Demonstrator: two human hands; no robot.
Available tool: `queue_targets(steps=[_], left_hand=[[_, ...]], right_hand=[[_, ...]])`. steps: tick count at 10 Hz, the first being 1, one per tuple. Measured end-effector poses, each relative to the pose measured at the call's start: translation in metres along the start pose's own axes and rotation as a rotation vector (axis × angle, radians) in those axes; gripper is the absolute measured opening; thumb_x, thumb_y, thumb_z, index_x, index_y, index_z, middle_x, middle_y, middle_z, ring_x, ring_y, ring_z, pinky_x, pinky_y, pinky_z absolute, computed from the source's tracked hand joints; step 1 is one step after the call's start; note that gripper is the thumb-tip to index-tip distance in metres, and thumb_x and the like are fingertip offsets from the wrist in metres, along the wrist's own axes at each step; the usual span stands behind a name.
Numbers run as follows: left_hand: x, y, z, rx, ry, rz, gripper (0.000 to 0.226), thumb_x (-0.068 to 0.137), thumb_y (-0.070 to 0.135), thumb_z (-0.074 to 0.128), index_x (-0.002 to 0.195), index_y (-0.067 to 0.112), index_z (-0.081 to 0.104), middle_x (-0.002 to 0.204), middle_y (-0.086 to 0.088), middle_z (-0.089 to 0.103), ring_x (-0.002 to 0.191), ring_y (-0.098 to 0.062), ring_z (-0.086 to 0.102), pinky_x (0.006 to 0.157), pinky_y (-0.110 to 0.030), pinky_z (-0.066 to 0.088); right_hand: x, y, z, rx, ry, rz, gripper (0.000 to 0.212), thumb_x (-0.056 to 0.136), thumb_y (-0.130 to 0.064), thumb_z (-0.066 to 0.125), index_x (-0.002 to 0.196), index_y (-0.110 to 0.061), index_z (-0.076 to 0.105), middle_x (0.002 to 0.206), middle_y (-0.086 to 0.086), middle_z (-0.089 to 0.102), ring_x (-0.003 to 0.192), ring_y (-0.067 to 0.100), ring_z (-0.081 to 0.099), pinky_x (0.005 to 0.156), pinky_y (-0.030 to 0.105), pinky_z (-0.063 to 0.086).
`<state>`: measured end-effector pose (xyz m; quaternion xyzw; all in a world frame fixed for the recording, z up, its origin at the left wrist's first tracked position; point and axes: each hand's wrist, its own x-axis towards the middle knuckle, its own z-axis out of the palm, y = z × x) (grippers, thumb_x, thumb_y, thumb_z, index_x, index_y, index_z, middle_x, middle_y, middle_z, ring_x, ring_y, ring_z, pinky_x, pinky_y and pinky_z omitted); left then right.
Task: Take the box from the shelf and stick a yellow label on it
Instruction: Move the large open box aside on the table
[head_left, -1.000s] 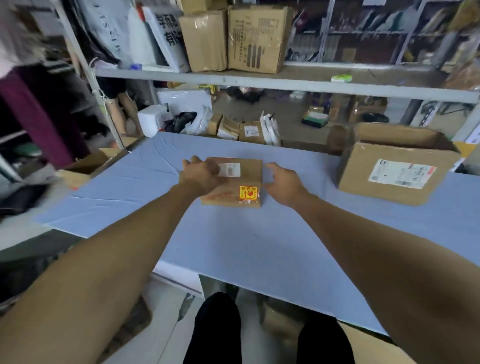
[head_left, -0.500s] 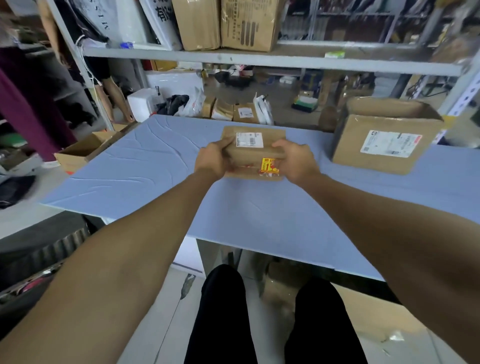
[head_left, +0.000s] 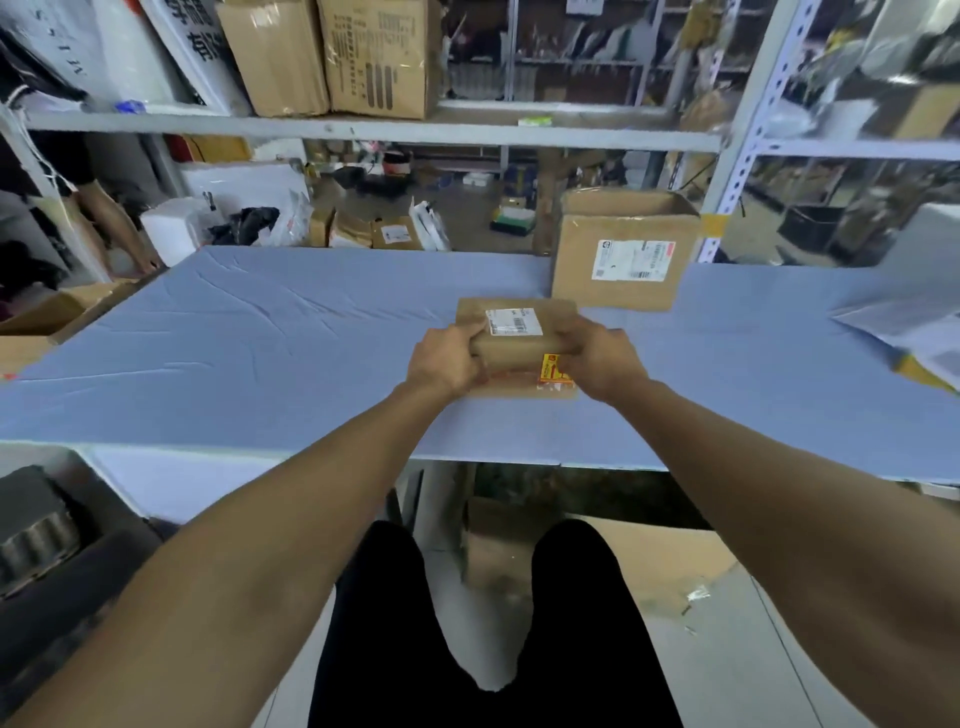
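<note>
A small flat brown box (head_left: 519, 345) is held just above the blue table (head_left: 249, 353), tilted toward me. A white shipping label (head_left: 513, 321) is on its top face, and a yellow label (head_left: 555, 370) with red print sits at its near right corner. My left hand (head_left: 444, 362) grips the box's left edge. On the box's right edge is my right hand (head_left: 602, 358), which partly covers the yellow label.
A larger open cardboard box (head_left: 621, 254) with a white label stands behind the small one, right of centre. Above, a grey shelf (head_left: 363, 130) carries several cartons. Papers (head_left: 904, 332) lie at the table's right end. Another person's arm (head_left: 111, 223) is far left.
Both hands closed on the small box and lifted it off the table. It now sits further right in view, in front of the larger box.
</note>
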<state>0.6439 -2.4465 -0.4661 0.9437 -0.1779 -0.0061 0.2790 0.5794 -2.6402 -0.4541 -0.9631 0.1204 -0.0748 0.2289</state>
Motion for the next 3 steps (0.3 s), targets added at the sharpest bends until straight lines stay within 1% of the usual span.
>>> queue_targets(steps=[1,2,3], left_hand=[[-0.003,0.002,-0.007,0.048,-0.051,0.004,0.063,0.09,0.024,0.059,0.148,0.032,0.039,0.14,-0.015,0.055,0.124,-0.038,0.052,0.103,-0.039,0.045],[0.001,0.008,-0.017,0.112,-0.136,0.029,0.056,0.094,0.04,0.055,0.147,0.028,0.04,0.141,-0.017,0.049,0.129,-0.038,0.047,0.107,-0.044,0.042],[0.003,0.013,-0.035,0.18,-0.104,0.047,0.046,0.098,0.052,0.039,0.135,0.03,0.052,0.127,-0.018,0.053,0.12,-0.038,0.05,0.103,-0.048,0.044]], right_hand=[[-0.007,-0.007,-0.005,-0.009,-0.049,0.009,0.053,0.088,-0.014,0.052,0.14,-0.022,0.046,0.123,0.018,0.06,0.112,0.039,0.055,0.086,0.041,0.051],[-0.007,-0.009,-0.017,-0.092,-0.136,0.037,0.056,0.085,-0.023,0.056,0.14,-0.024,0.045,0.131,0.014,0.056,0.116,0.036,0.054,0.091,0.038,0.049],[-0.026,-0.033,-0.058,-0.138,0.131,-0.071,0.043,0.089,-0.027,0.057,0.131,-0.02,0.054,0.14,0.014,0.047,0.118,0.036,0.052,0.092,0.04,0.048]])
